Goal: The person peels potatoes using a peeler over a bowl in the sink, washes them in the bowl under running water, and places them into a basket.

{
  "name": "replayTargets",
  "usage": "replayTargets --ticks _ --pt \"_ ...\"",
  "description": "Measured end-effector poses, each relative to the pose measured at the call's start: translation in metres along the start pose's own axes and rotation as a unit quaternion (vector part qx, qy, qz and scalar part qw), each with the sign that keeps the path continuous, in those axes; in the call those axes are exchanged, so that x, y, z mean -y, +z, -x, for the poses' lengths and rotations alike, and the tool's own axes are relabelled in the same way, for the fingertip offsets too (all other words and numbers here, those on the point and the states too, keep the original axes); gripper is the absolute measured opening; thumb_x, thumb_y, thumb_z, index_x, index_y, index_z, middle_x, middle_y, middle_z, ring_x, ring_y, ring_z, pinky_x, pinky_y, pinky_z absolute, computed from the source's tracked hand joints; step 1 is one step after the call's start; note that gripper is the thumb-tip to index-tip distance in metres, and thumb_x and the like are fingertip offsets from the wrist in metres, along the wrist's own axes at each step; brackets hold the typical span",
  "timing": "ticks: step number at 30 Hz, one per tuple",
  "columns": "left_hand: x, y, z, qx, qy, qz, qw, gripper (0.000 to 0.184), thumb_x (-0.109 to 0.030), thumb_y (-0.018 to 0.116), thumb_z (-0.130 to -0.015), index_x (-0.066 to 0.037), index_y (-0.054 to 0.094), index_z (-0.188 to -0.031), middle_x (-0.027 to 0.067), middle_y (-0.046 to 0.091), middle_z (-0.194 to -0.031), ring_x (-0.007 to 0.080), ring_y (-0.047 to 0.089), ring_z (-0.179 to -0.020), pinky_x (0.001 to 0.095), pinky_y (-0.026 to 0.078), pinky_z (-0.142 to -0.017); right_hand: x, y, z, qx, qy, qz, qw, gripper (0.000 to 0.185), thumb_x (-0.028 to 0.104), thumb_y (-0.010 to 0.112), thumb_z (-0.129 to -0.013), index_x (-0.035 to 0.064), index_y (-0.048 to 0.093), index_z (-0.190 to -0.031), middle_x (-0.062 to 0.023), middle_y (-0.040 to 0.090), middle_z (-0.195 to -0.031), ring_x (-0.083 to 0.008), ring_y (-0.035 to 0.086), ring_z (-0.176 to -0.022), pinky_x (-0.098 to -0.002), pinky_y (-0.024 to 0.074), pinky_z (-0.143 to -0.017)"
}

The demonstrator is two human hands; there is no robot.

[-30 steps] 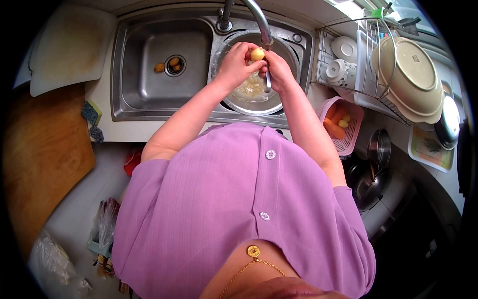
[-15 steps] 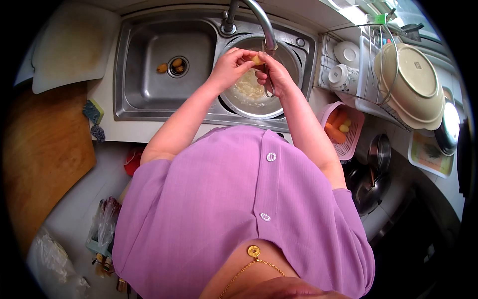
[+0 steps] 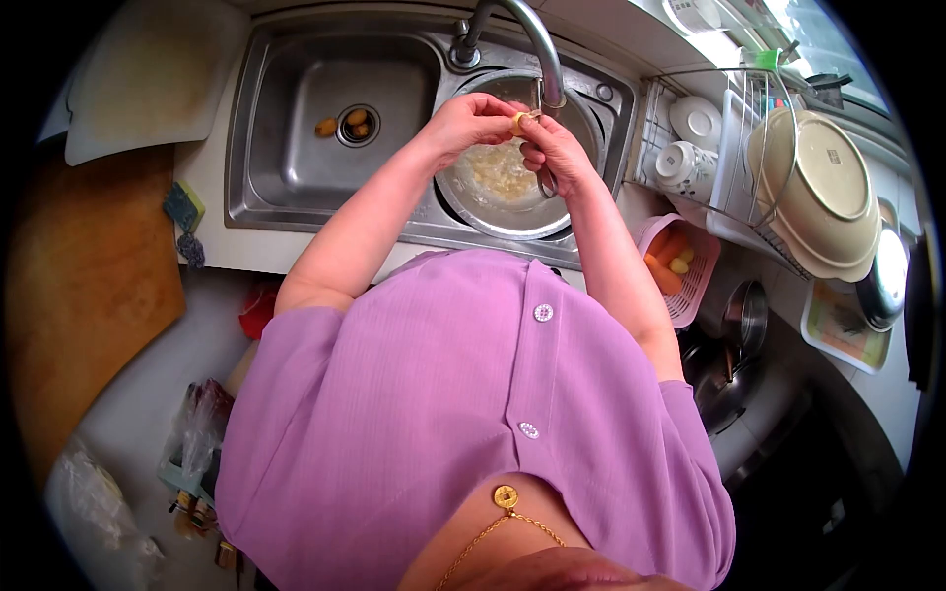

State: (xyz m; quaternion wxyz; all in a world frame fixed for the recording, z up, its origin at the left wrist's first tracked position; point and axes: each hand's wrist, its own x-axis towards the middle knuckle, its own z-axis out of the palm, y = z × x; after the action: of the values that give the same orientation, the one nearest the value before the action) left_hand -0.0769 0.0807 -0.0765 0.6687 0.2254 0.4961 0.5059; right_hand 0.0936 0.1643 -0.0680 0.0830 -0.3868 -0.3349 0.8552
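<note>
My left hand (image 3: 471, 128) pinches a small peeled yellow potato (image 3: 519, 122) over the right sink basin. Close against it, my right hand (image 3: 555, 156) is wrapped round a metal peeler (image 3: 547, 181), with its fingertips at the potato; the peeler is mostly hidden by the fingers. Beneath both hands a round metal bowl (image 3: 524, 232) holds water and pale peelings (image 3: 501, 173). The curved faucet (image 3: 545, 49) reaches over the bowl, just behind my hands. Several unpeeled potatoes (image 3: 356, 118) lie at the drain of the left basin (image 3: 296, 128).
On the right are a pink basket (image 3: 690, 295) with carrots (image 3: 662, 276) and peeled potatoes (image 3: 678, 265), and a wire dish rack (image 3: 655, 128) with dishes. A sponge (image 3: 183, 207) sits at the counter's left edge, below a cutting board (image 3: 158, 84).
The view has shifted slightly. My hands have turned the potato between them and now cover more of it. The peeler has tilted in my right hand.
</note>
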Motion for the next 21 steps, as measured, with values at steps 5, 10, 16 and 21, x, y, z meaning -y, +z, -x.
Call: replayTargets --ticks 5,10,16,21 --pt "-0.003 0.0 -0.005 0.009 -0.012 0.019 1.0 0.027 -0.018 0.069 -0.082 -0.003 0.061 -0.102 0.0047 0.061 -0.113 0.012 0.06 -0.088 0.0264 0.049 -0.081 0.001 -0.003 0.0 0.005 0.001 -0.022 1.0 0.041 0.026 0.064 -0.088 0.0107 0.05 -0.124 0.004 0.054 -0.087 -0.0013 0.038 -0.053 -0.0168 0.0315 -0.047" --pt "-0.005 0.004 -0.007 -0.001 -0.018 -0.002 1.0 0.024 -0.015 0.066 -0.084 -0.003 0.061 -0.104 0.0057 0.062 -0.109 0.0119 0.061 -0.087 0.0256 0.05 -0.08 0.0 -0.009 -0.001 0.012 0.003 -0.033 0.999 0.041 0.028 0.062 -0.09 0.0106 0.049 -0.125 0.0024 0.054 -0.09 -0.0008 0.037 -0.052 -0.0161 0.0317 -0.047" --pt "-0.004 0.015 -0.007 -0.004 -0.001 0.053 0.999 0.024 -0.01 0.061 -0.086 0.0 0.06 -0.107 0.0064 0.065 -0.098 0.0106 0.063 -0.08 0.0239 0.052 -0.075 0.001 -0.014 0.002 0.003 -0.005 -0.074 0.997 0.035 0.03 0.061 -0.09 0.0096 0.051 -0.117 -0.0029 0.059 -0.094 -0.0007 0.037 -0.05 -0.0153 0.0335 -0.045" --pt "0.007 0.024 -0.02 -0.086 0.161 -0.144 0.972 0.02 -0.016 0.064 -0.085 0.001 0.065 -0.097 0.0056 0.068 -0.09 0.0138 0.065 -0.079 0.0254 0.051 -0.071 0.007 -0.012 0.0 -0.043 -0.01 -0.08 0.996 0.033 0.032 0.062 -0.089 0.0093 0.053 -0.112 -0.0046 0.06 -0.093 -0.0015 0.037 -0.048 -0.0154 0.0337 -0.044"
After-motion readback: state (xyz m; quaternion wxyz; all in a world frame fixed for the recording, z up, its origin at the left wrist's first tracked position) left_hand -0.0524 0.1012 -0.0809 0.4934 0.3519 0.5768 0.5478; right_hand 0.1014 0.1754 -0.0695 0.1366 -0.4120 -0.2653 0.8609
